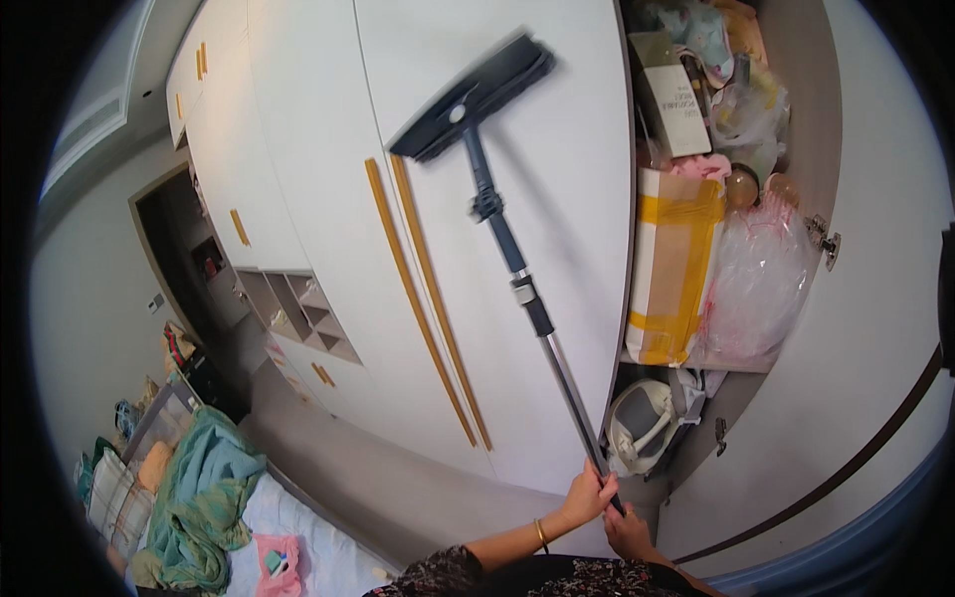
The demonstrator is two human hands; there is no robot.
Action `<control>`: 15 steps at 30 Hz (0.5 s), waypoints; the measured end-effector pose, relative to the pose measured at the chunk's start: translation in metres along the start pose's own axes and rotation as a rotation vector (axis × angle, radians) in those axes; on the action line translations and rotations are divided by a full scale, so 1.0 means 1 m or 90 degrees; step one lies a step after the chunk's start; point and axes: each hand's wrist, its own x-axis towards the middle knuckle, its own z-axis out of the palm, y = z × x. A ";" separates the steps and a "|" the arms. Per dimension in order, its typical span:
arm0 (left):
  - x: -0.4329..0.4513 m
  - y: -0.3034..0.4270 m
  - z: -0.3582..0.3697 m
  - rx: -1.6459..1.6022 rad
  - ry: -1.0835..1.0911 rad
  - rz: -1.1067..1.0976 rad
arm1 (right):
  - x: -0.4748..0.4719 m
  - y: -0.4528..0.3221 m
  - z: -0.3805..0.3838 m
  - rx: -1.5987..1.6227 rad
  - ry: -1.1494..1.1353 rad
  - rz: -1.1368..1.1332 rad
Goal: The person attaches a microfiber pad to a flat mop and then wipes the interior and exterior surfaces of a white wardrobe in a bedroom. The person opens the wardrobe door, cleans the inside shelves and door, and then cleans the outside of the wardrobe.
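A long telescopic pole (567, 380) rises from my two hands and carries a wide black cleaning head (477, 101), slightly blurred, in front of the white wardrobe doors (522, 224). My left hand (593, 494), with a gold bangle at its wrist, is closed around the lower pole. Just below and to the right, my right hand (628, 531) grips the pole near its bottom end. The head is tilted, its right end higher, above the tops of two long gold door handles (429, 298). Whether it touches the door I cannot tell.
To the right, an open wardrobe door (873, 298) shows shelves with a taped cardboard box (671, 269), plastic bags (757, 283) and a white-and-grey item (642, 425) below. At lower left is a bed (321, 537) with a green blanket (201, 500); a doorway (186, 224) lies beyond.
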 end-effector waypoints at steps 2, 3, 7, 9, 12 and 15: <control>-0.003 -0.005 0.002 -0.003 -0.030 -0.013 | -0.004 -0.002 -0.004 0.087 -0.010 -0.004; 0.001 0.000 0.000 0.006 -0.023 -0.007 | 0.005 0.000 -0.008 0.124 0.009 -0.012; 0.011 -0.010 -0.019 0.009 -0.026 0.012 | 0.047 -0.005 -0.034 0.104 0.074 -0.197; 0.017 -0.012 -0.027 0.013 -0.030 0.042 | 0.096 0.008 -0.048 0.138 0.116 -0.144; 0.013 -0.037 -0.043 0.029 -0.042 -0.006 | 0.203 -0.043 -0.078 0.506 -0.032 0.058; 0.024 -0.065 -0.056 0.074 -0.027 0.014 | 0.303 -0.093 -0.102 0.542 -0.054 -0.059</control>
